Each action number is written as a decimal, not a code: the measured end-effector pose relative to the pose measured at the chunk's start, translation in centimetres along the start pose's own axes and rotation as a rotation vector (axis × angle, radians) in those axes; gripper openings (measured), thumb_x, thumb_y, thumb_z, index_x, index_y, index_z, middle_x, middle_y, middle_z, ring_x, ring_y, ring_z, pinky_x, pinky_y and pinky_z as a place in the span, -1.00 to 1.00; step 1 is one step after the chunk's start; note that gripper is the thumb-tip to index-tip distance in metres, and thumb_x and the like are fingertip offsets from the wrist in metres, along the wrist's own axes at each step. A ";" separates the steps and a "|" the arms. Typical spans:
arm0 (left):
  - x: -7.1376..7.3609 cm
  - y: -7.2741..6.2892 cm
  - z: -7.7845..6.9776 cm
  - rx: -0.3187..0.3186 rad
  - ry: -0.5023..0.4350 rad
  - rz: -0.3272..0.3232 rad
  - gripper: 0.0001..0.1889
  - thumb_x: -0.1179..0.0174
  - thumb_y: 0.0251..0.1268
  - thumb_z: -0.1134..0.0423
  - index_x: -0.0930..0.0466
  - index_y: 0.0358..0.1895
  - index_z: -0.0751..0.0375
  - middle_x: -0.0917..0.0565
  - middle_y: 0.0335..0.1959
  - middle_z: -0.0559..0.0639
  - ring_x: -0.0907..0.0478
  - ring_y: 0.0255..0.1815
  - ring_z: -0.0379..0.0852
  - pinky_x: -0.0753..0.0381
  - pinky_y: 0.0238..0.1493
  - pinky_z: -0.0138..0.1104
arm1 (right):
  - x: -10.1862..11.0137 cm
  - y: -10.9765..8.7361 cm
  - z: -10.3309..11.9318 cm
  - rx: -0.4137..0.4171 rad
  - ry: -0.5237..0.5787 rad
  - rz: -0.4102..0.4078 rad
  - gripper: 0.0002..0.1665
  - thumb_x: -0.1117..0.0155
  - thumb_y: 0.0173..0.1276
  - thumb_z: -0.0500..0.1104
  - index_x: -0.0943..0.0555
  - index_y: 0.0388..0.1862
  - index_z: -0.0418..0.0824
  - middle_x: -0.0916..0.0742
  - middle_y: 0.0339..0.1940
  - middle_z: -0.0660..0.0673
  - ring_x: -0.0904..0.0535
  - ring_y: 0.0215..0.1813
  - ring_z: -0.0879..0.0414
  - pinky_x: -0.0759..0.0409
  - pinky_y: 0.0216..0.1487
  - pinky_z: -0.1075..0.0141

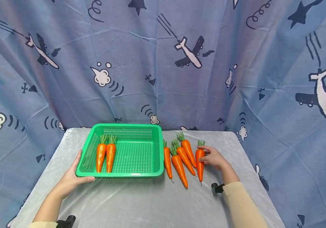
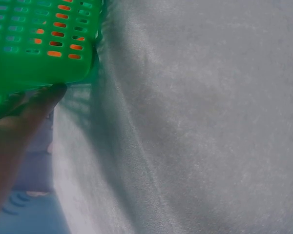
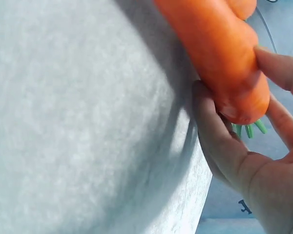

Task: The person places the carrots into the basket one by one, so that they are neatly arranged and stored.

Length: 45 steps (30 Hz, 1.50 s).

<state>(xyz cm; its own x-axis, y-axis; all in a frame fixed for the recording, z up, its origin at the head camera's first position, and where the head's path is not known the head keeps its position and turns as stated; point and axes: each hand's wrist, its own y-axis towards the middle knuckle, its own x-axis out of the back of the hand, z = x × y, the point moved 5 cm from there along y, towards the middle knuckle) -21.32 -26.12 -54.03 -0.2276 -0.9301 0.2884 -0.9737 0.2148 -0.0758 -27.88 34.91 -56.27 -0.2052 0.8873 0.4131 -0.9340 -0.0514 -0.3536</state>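
Note:
A green plastic basket (image 1: 128,174) with perforated walls stands on the left half of the table. Two orange carrots (image 1: 110,156) with green tops lie side by side inside it. My left hand (image 1: 66,185) holds the basket's near left corner, thumb along the front and fingers along the side. To the right of the basket, my right hand (image 1: 212,158) grips a carrot (image 1: 200,172) near its thick top end. In the right wrist view, thumb and fingers lie on opposite sides of this carrot (image 3: 224,63).
Several more carrots (image 1: 180,169) lie bunched between the basket and my right hand, green tops toward the back. A grey cloth covers the table (image 1: 151,205). A blue curtain (image 1: 140,79) with airplane prints hangs behind and on both sides.

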 end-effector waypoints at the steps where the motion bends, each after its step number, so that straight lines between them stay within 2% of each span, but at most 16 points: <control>1: 0.0 0.0 0.0 0.001 0.001 0.000 0.37 -0.49 0.09 0.37 0.55 0.63 -0.23 0.37 0.67 0.16 0.12 0.57 0.30 -0.15 0.14 -0.80 | 0.1 -0.1 0.0 0.002 0.015 -0.002 -0.16 -0.40 0.25 -0.36 -0.36 0.51 -0.23 -0.33 0.43 -0.52 -0.51 0.18 -0.24 -0.72 -0.04 0.15; 4: 0.0 0.0 0.0 -0.001 0.001 0.000 0.37 -0.48 0.10 0.38 0.54 0.62 -0.31 0.36 0.67 0.15 0.10 0.57 0.26 -0.16 0.14 -0.80 | 0.4 -0.3 0.2 0.016 0.066 -0.003 -0.17 -0.37 0.29 -0.34 -0.31 0.53 -0.26 -0.31 0.43 -0.53 -0.54 0.17 -0.24 -0.72 0.00 0.13; 7: 0.0 0.1 0.0 -0.004 0.001 0.000 0.36 -0.48 0.10 0.38 0.52 0.61 -0.39 0.37 0.68 0.14 0.12 0.58 0.26 -0.14 0.15 -0.80 | 0.7 -0.5 0.5 0.034 0.099 -0.003 -0.18 -0.35 0.33 -0.31 -0.28 0.54 -0.26 -0.37 0.38 -0.52 -0.58 0.13 -0.18 -0.72 0.03 0.11; 11: 0.0 0.1 0.0 -0.004 -0.010 0.000 0.37 -0.48 0.09 0.38 0.53 0.62 -0.33 0.39 0.67 0.14 0.20 0.59 0.28 -0.11 0.15 -0.82 | 0.8 -0.8 1.3 0.049 0.110 -0.015 -0.15 -0.36 0.37 -0.25 -0.24 0.57 -0.23 -0.43 0.33 -0.48 -0.58 0.12 -0.12 -0.70 0.07 0.13; 14: 0.0 0.0 0.1 -0.003 -0.015 -0.001 0.37 -0.49 0.09 0.39 0.53 0.63 -0.27 0.40 0.67 0.13 0.24 0.60 0.28 -0.09 0.14 -0.83 | 1.0 -1.0 2.1 0.050 0.115 -0.036 -0.14 -0.38 0.37 -0.20 -0.25 0.58 -0.16 -0.40 0.37 -0.46 -0.54 0.18 -0.17 -0.70 0.09 0.14; 20: 0.0 0.0 0.1 -0.004 -0.019 0.001 0.37 -0.48 0.09 0.39 0.53 0.62 -0.33 0.41 0.67 0.10 0.23 0.60 0.27 -0.10 0.15 -0.82 | 1.0 -1.2 3.7 0.078 0.117 -0.043 -0.14 -0.37 0.40 -0.14 -0.24 0.61 -0.03 -0.33 0.46 -0.43 -0.45 0.32 -0.29 -0.68 0.11 0.06; 29: -0.1 0.0 -0.1 -0.009 -0.024 0.007 0.36 -0.47 0.10 0.39 0.54 0.62 -0.31 0.44 0.67 0.08 0.23 0.60 0.28 -0.11 0.16 -0.82 | 0.6 -1.6 6.4 0.121 0.157 -0.032 -0.13 -0.36 0.42 -0.15 -0.21 0.63 0.02 -0.33 0.49 -0.40 -0.37 0.38 -0.27 -0.61 0.22 -0.04; 33: -0.1 0.1 -0.1 -0.010 -0.020 0.005 0.36 -0.47 0.10 0.40 0.53 0.61 -0.34 0.44 0.67 0.07 0.27 0.61 0.28 -0.09 0.16 -0.83 | 0.4 -1.5 7.6 0.150 0.144 -0.022 -0.13 -0.35 0.41 -0.17 -0.21 0.63 -0.02 -0.34 0.49 -0.42 -0.40 0.35 -0.29 -0.66 0.15 -0.01; 39: 0.0 0.2 0.0 -0.007 -0.016 0.001 0.37 -0.48 0.09 0.40 0.54 0.62 -0.30 0.45 0.67 0.05 0.33 0.62 0.25 -0.04 0.14 -0.85 | -0.2 -1.5 9.2 0.219 0.117 -0.034 -0.15 -0.40 0.39 -0.11 -0.27 0.60 0.04 -0.42 0.44 -0.36 -0.50 0.22 -0.20 -0.70 0.07 0.04; 45: 0.0 0.1 0.1 -0.004 -0.020 -0.004 0.37 -0.48 0.09 0.39 0.55 0.63 -0.22 0.44 0.67 0.08 0.33 0.62 0.26 -0.03 0.14 -0.85 | -1.3 -1.4 10.4 0.281 0.113 -0.024 -0.17 -0.42 0.36 -0.07 -0.32 0.56 0.01 -0.46 0.39 -0.34 -0.50 0.24 -0.23 -0.70 0.06 0.03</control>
<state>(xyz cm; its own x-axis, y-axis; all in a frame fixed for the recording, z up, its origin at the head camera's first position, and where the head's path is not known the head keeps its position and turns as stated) -21.43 -26.18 -54.13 -0.2233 -0.9367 0.2696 -0.9747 0.2119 -0.0710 -29.32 29.12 -47.59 -0.1625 0.9345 0.3167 -0.9859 -0.1403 -0.0917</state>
